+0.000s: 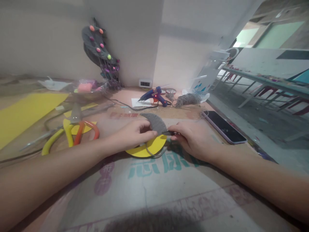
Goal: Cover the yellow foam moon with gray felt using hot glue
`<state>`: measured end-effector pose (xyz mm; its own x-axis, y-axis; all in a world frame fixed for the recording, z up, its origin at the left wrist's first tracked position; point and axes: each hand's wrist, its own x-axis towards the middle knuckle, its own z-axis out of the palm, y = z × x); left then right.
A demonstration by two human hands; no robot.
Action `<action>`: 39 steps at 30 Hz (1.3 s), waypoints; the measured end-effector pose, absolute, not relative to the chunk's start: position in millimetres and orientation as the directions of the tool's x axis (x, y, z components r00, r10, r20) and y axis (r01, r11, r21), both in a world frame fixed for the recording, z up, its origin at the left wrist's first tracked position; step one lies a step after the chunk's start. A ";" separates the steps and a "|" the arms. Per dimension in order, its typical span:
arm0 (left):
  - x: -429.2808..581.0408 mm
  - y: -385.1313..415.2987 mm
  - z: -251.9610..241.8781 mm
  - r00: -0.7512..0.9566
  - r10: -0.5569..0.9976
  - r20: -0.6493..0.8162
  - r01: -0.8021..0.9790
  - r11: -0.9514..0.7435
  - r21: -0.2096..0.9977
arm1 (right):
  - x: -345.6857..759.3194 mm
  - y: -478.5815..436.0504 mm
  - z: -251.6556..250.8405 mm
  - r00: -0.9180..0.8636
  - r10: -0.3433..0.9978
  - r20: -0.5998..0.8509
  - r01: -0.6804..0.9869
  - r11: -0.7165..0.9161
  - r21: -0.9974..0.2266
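A yellow crescent [140, 151], partly wrapped in grey yarn [156, 123], lies over the printed sheet on the table. My left hand [137, 132] grips its wrapped part, thumb in front and fingers curled behind. On the crescent's right side, my right hand [185, 138] pinches a dark grey strand of yarn close to the wrapped edge. A loose loop of yarn [154, 156] hangs across the bare yellow part. Fingers of both hands are partly hidden.
Behind the hands sits a blue glue gun [153, 96] beside a yarn bundle [189, 100]. A phone [224, 126] lies right; scissors [74, 133] and yellow sheet [29, 112] lie left. A decorated grey crescent [95, 45] leans on the wall. A white bag [205, 74] stands back right.
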<state>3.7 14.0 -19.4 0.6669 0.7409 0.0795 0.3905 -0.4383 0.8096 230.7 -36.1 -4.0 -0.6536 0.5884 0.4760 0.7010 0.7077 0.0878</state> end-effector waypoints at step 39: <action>3.9 14.1 -17.4 0.712 0.698 0.073 0.348 -0.442 0.827 | 237.3 -31.6 -9.5 -0.763 0.480 0.433 0.620 0.733 0.279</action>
<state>3.9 14.1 -17.4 0.7123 0.6981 0.0730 0.3481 -0.4417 0.8269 237.3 -31.6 -9.5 -0.7628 0.4803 0.4330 0.6201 0.7334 0.2787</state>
